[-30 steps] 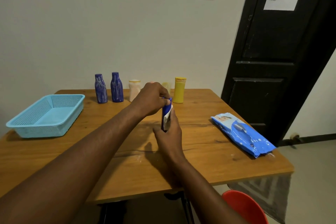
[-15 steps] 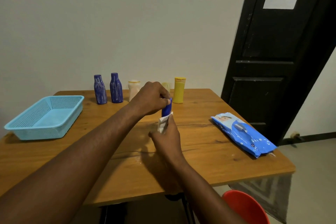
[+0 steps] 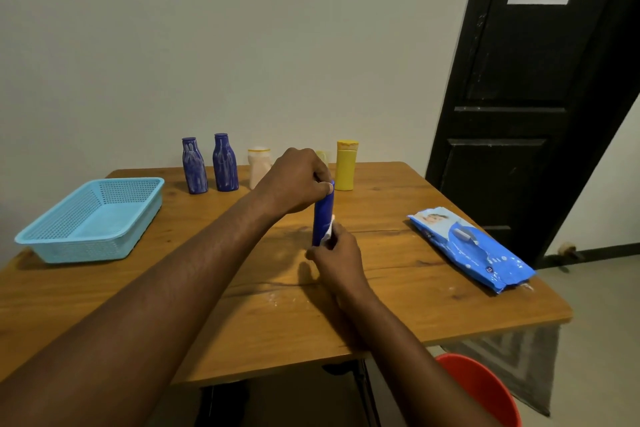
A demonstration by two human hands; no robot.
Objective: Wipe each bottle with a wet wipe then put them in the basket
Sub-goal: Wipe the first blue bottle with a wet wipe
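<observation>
Now more blue shows on the bottle than a second ago, because our wipe has slid round to its side. Our left hand (image 3: 294, 180) is curled tight round the top of the blue bottle (image 3: 322, 215) and holds it up straight on the bench (image 3: 381, 305). Our right hand (image 3: 337, 253) is just below it, pinching the wet wipe (image 3: 329, 230) against the low part of the bottle. So both hands are closed on something.

We think the bottle is light, hard and smooth. The wet wipe can make it slippy, so we should hold it by the cap end, firm but not squashing. The wipe is soft and floppy, so we bunch it in our fingers.

Far to the left of our left hand sits the basket (image 3: 86, 243), and no bottle lies in it yet. Behind our left hand stand two dark blue bottles (image 3: 194, 166), a white bottle (image 3: 258, 166) and a yellow bottle (image 3: 345, 166). To the right of our right hand lies the pack of wipes (image 3: 471, 246).
</observation>
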